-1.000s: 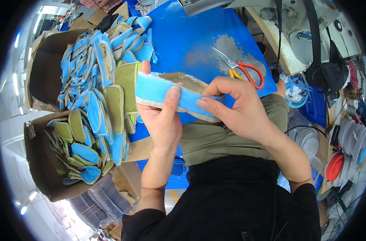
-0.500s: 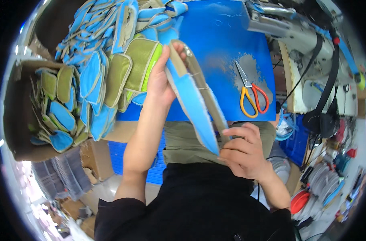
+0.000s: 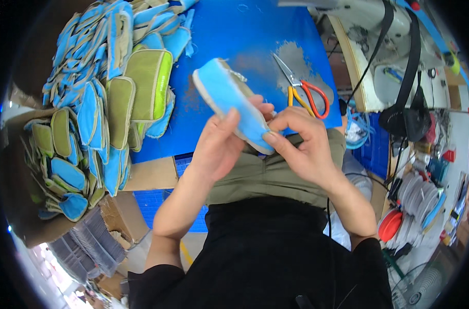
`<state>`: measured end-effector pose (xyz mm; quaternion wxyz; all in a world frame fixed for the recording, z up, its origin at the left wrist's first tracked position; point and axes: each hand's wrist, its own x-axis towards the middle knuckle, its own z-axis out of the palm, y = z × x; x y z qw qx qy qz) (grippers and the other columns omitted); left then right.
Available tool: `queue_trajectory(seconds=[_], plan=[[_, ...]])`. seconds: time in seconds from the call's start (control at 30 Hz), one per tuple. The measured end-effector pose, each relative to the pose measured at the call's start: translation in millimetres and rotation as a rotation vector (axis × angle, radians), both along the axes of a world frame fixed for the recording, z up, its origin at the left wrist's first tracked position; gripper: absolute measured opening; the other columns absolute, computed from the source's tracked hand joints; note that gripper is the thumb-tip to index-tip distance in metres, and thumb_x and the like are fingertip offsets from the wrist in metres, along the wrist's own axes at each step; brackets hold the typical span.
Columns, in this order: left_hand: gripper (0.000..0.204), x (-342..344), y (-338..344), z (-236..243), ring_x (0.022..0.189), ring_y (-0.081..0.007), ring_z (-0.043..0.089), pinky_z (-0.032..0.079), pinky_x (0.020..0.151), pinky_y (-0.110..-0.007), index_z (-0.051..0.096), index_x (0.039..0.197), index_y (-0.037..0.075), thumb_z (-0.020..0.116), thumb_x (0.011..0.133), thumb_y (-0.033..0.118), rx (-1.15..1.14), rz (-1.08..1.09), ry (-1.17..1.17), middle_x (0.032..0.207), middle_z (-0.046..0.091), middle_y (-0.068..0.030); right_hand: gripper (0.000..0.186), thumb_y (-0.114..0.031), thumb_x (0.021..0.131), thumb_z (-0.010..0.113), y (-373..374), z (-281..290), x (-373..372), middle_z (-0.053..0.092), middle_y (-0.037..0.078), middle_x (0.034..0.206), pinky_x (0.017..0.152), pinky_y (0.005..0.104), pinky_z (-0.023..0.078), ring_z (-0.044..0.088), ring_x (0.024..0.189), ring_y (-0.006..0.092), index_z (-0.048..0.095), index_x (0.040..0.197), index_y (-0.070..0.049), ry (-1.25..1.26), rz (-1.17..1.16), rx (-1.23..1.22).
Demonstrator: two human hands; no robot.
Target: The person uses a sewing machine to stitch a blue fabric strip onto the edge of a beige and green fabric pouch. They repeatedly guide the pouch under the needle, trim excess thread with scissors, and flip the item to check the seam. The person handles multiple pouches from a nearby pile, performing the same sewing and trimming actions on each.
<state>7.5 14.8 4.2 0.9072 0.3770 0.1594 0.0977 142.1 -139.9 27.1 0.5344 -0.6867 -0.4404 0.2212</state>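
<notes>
A blue fabric strip with beige edging (image 3: 228, 98) slants upward over the blue work surface in the head view, its back partly hidden. My left hand (image 3: 221, 141) is closed on it from the left, thumb on the blue face and fingers behind. My right hand (image 3: 300, 147) pinches its lower end. Beyond them lie scissors with orange and yellow handles (image 3: 311, 97). To the left are olive mesh pads (image 3: 144, 82) and a heap of blue-and-beige pieces (image 3: 85, 51).
A cardboard box (image 3: 31, 229) holds blue and green pads at the left. The blue work surface (image 3: 229, 31) reaches back from my lap. A white machine (image 3: 337, 6) with hanging black straps stands at the right, above stacked white discs (image 3: 414, 198).
The strip went from level to nearly upright and now slants, turned blue face up. My left hand has moved lower; my right hand dropped, then came back up to the strip's end.
</notes>
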Motion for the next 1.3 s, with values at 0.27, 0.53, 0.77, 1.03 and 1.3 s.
queue_trajectory(seconds=[0.27,0.53,0.77,1.03,1.3], plan=[[0.035,-8,2,-14,0.114,-0.0207,0.067,0.055,0.098,-0.040,0.063,0.130,0.004,0.062,0.105,0.027,-0.106,0.186,0.178,0.123,0.069,-0.0095,0.011,-0.007,0.083,0.079,-16,-13,-8,0.071,0.008,0.087,0.083,0.0381,0.045,0.066,0.082,0.0258,0.070,0.089,-0.004,-0.048,-0.042,0.085],[0.029,-10,-17,-12,0.105,-0.0167,0.069,0.056,0.091,-0.037,0.067,0.122,0.003,0.075,0.096,0.012,0.025,0.109,0.133,0.116,0.073,-0.0073,0.013,-0.008,0.085,0.077,-19,-13,-8,0.072,0.009,0.090,0.084,0.0384,0.046,0.067,0.088,0.0274,0.070,0.095,-0.004,0.027,-0.055,0.059],[0.037,-5,-30,-2,0.103,-0.0144,0.068,0.054,0.094,-0.033,0.067,0.123,0.001,0.081,0.089,0.007,0.141,0.182,0.137,0.113,0.073,-0.0063,0.013,-0.010,0.087,0.075,-20,-10,-9,0.073,0.010,0.092,0.082,0.0388,0.047,0.067,0.090,0.0274,0.072,0.098,-0.003,0.124,-0.060,0.048],[0.040,1,-34,-1,0.101,-0.0129,0.068,0.054,0.093,-0.032,0.067,0.124,0.000,0.082,0.087,0.002,0.208,0.264,0.130,0.112,0.073,-0.0062,0.016,-0.013,0.087,0.077,-20,-6,-2,0.074,0.011,0.090,0.069,0.0361,0.051,0.068,0.084,0.0252,0.072,0.097,-0.002,0.147,-0.065,0.062],[0.038,13,-24,7,0.106,-0.0180,0.069,0.053,0.097,-0.037,0.062,0.131,0.003,0.072,0.097,0.018,0.000,0.294,0.190,0.115,0.072,-0.0060,0.013,-0.010,0.089,0.077,-17,-4,2,0.071,0.007,0.084,0.069,0.0301,0.051,0.063,0.081,0.0160,0.071,0.092,0.001,0.283,-0.055,0.054]])
